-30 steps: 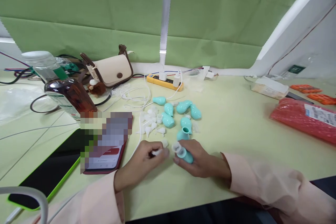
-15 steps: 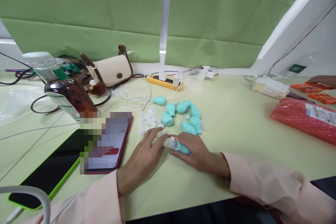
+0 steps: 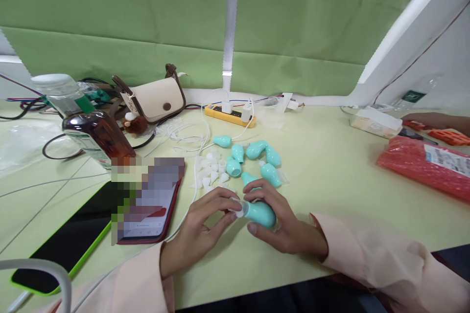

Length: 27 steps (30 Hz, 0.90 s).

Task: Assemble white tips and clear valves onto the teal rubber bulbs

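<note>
My right hand (image 3: 288, 227) wraps its fingers and thumb around a glossy teal squeeze bulb (image 3: 260, 213), held on its side above the table. From the bulb's left end sticks a clear plastic nozzle (image 3: 240, 207). The fingertips and thumb of my left hand (image 3: 200, 225) pinch that nozzle's outer end, partly hiding it. Just beyond my hands, several more teal bulbs (image 3: 257, 148) lie in a loose ring. To their left is a scatter of small translucent white caps (image 3: 210, 173).
On the left lie two phones (image 3: 81, 230) (image 3: 154, 205), with a brown bottle (image 3: 97, 132) behind. A handbag (image 3: 157, 99), white cables and a yellow power strip (image 3: 229, 115) line the back. A red bubble-wrap package (image 3: 414, 161) and another person's hand (image 3: 440, 120) are at right.
The held bulb has come further into view as my right fingers spread around it. My left hand has closed on the nozzle's end. One bulb near my right hand has shifted left.
</note>
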{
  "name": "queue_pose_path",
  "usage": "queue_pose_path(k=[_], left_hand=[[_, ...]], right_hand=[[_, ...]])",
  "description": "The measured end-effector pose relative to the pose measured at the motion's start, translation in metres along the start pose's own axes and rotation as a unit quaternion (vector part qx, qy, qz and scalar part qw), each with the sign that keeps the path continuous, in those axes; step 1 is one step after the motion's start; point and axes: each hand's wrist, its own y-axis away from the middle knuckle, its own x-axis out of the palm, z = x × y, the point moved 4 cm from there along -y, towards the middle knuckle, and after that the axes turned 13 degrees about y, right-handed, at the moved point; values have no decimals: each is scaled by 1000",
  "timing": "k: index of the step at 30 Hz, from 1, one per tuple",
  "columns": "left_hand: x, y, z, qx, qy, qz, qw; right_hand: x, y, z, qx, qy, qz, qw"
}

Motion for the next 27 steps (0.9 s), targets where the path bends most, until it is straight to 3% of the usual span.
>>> queue_pose_path(k=[3,5,7,11,13,21,27], left_hand=[[-1,1,5,-46,35,-40,998],[-3,3,9,-90,47,-100,990],[-4,5,11,-128,34,-123,984],[2,3,14,-182,-10,-31,983],[4,2,14,-198,-12,-11,980],[7,3,10,-229,82,-12,970],[11,5,17,-298,231,-62,924]], right_hand=[[7,3,-7,68,-46,29,996],[9,6,-11,108,-28,-8,994],[9,9,-11,121,7,-64,991],[15,11,-6,73,52,-90,992],[17,12,-4,42,80,-95,991],[18,14,-3,3,100,-106,989],[17,14,-4,-5,138,-124,983]])
